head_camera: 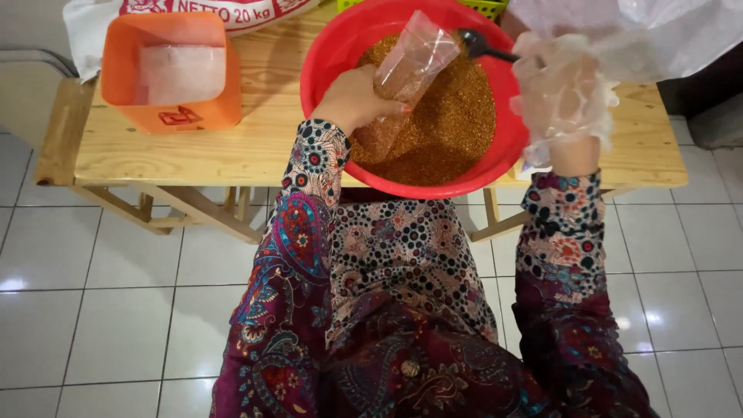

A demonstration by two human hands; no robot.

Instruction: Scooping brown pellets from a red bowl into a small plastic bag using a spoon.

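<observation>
A big red basin [329,46] full of orange-brown grains [457,116] sits on a wooden table [193,155]. My left hand [354,99], bare, grips a clear plastic bag [410,66] partly filled with the grains, its open mouth tilted up to the right over the basin. My right hand [561,97] wears a loose clear plastic glove and holds a black spoon [481,46] by its handle. The spoon's bowl sits right at the bag's mouth.
An orange plastic box [174,116] holding a stack of clear bags stands on the table's left side. A white sack [93,23] lies behind it. A green basket [484,6] peeks out behind the basin. White floor tiles lie below.
</observation>
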